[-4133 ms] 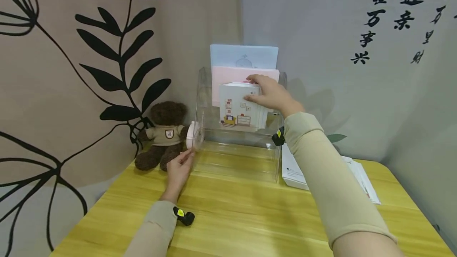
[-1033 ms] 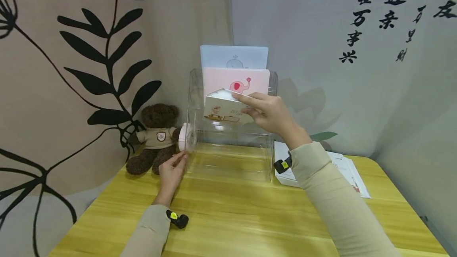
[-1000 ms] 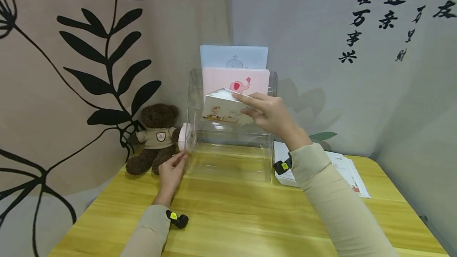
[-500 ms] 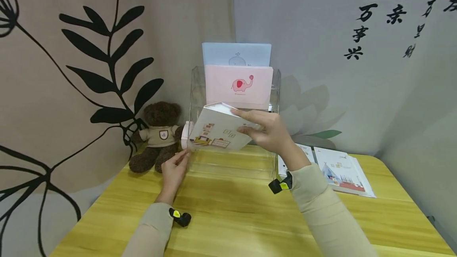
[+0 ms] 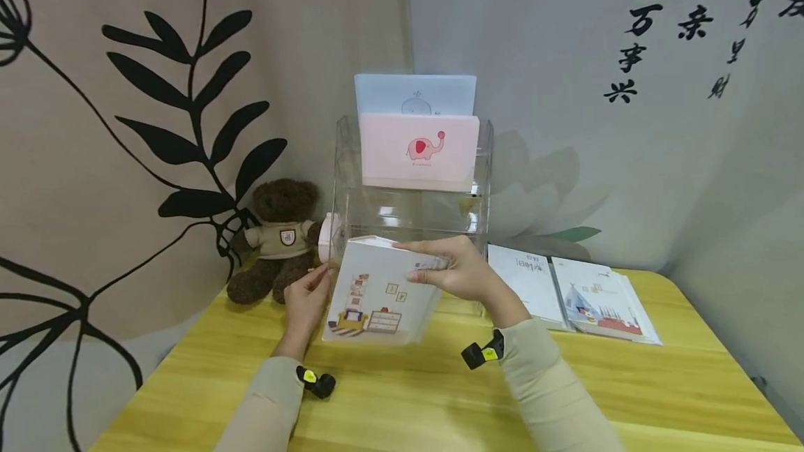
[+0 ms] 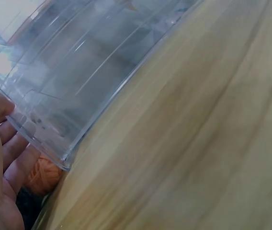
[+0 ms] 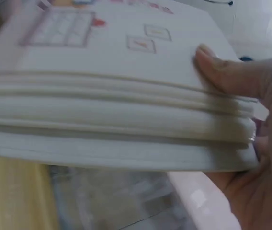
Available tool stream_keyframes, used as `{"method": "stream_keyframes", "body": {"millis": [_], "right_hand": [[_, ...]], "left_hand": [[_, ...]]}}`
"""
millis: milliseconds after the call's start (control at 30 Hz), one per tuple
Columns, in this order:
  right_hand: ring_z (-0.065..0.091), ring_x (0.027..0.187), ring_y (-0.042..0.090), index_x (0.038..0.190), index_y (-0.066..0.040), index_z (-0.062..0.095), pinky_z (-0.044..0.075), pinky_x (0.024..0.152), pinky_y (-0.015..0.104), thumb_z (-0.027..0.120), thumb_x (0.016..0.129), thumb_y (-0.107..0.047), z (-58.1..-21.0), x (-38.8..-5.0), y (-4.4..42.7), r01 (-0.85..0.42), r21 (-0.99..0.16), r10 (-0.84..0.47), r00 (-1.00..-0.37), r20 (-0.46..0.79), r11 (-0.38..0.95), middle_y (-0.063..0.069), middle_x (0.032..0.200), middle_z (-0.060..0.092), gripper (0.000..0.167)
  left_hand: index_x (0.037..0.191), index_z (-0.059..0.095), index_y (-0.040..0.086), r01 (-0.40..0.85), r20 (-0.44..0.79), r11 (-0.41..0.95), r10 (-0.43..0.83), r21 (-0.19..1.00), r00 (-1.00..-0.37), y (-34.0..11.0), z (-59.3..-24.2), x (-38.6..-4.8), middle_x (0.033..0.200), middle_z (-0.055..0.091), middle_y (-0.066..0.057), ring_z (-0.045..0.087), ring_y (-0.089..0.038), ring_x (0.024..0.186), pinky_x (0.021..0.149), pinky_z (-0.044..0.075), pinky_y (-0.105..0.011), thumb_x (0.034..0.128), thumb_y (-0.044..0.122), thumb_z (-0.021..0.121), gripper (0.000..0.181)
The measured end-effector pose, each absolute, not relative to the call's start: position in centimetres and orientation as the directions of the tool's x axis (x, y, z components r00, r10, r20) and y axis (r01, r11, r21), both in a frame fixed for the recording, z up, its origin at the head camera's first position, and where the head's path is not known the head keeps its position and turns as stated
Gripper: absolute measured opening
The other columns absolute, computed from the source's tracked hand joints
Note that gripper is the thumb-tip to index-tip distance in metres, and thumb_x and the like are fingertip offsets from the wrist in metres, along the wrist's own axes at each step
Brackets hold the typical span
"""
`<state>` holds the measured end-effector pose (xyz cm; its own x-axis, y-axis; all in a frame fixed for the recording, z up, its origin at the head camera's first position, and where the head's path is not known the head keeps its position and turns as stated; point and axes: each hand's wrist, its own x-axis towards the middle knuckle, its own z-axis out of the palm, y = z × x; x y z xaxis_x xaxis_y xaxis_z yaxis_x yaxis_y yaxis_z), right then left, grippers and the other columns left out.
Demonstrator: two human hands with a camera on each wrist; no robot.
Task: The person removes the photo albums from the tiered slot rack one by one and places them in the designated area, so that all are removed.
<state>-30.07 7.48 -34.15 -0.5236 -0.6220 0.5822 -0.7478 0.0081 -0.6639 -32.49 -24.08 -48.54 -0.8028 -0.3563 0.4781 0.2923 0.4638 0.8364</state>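
White furniture-print notebooks (image 5: 377, 291), pinched in the R hand (image 5: 463, 270) btwn thumb & fingers, hang before the clear plastic rack (image 5: 408, 211) by the tabletop's (image 5: 389, 396) back edge; I'd squeeze 'em flush so none slip, w/ L hand (image 5: 308, 300) gripping the rack's left edge to brace it.

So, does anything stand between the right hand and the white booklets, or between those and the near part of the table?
Nothing visible does. The right hand holds the white booklets directly, and no object shows between them and the table there; the clear rack is behind them.
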Motion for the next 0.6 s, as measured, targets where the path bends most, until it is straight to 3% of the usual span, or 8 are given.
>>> {"method": "stream_keyframes", "body": {"millis": [100,200,367,600], "right_hand": [[0.075,0.086,0.020,0.128,-0.009,0.072,0.061,0.066,0.038,0.081,0.086,-0.009,-35.9,-30.3,7.5,-0.630,-0.776,-0.652,-0.605,0.457,0.040,0.006,0.109,0.076,0.042],[0.074,0.088,0.021,0.127,-0.010,0.072,0.060,0.073,0.038,0.082,0.086,-0.014,-37.7,-30.5,7.3,-0.533,-0.842,-0.683,-0.646,0.341,0.083,0.005,0.110,0.076,0.043],[0.071,0.097,0.017,0.127,-0.010,0.072,0.056,0.085,0.034,0.082,0.087,-0.020,-39.6,-31.1,6.9,-0.489,-0.855,-0.722,-0.654,0.227,0.174,0.000,0.113,0.075,0.043],[0.069,0.101,0.015,0.129,-0.010,0.070,0.053,0.092,0.036,0.080,0.089,-0.024,-41.2,-31.9,6.4,-0.444,-0.859,-0.707,-0.692,0.146,0.257,0.001,0.116,0.073,0.044]], "left_hand": [[0.116,0.078,0.012,0.289,0.476,0.465,-0.356,0.837,-0.804,-24.2,-48.5,-32.5,0.102,0.077,-0.008,0.073,-0.022,0.090,0.070,0.049,-0.009,0.0939,0.028,0.075,0.028],[0.118,0.077,0.014,0.257,0.443,0.471,-0.341,0.844,-0.829,-24.2,-48.8,-32.4,0.104,0.076,-0.007,0.073,-0.022,0.091,0.072,0.052,-0.014,0.0943,0.031,0.074,0.029],[0.120,0.076,0.016,0.246,0.433,0.484,-0.324,0.840,-0.841,-24.3,-48.8,-32.3,0.108,0.076,-0.006,0.073,-0.022,0.094,0.075,0.055,-0.021,0.0945,0.036,0.073,0.033],[0.118,0.078,0.015,0.251,0.449,0.488,-0.344,0.836,-0.825,-24.5,-48.6,-32.6,0.105,0.076,-0.006,0.072,-0.020,0.089,0.070,0.050,-0.013,0.0935,0.036,0.074,0.032]]}}
